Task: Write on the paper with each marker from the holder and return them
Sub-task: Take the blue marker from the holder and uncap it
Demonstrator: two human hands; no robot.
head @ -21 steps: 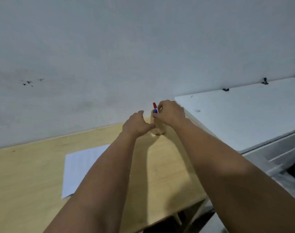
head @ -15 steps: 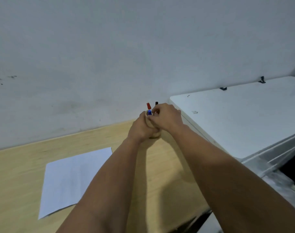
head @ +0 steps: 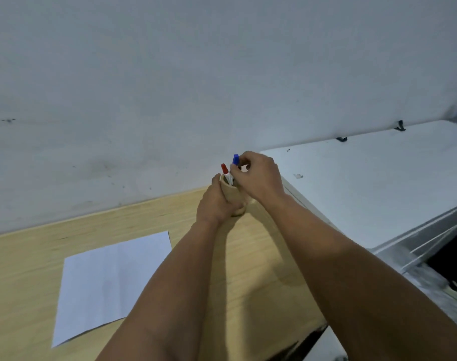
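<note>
Left hand [head: 217, 201]: it wrapped around the side of the holder [head: 232, 195], its grip curled tight on the tan wall, thumb near the rim.
Right hand [head: 257, 178]: it hovered over the mouth of the holder, its grip pinching the blue marker [head: 235, 160] just below the cap, thumb and fingertips pressed on the barrel.
Blue marker: cap up, raised higher than its neighbour, its lower part hidden behind the fingers, so whether it was clear of the holder cannot be told.
Red marker [head: 224, 169]: cap up, standing in the holder, just left of the blue one, tilted a little to the left.
Holder: a tan cup, upright on the counter [head: 24, 269] near the wall [head: 170, 74], at the far right end of the wooden top.
Paper [head: 104, 282]: a white sheet, flat on the counter, well apart from the holder, to the left of the left forearm, one corner pointing toward the near edge.
White surface [head: 378, 183]: a pale flat top just beside the counter on the right, its near corner behind the right hand.
</note>
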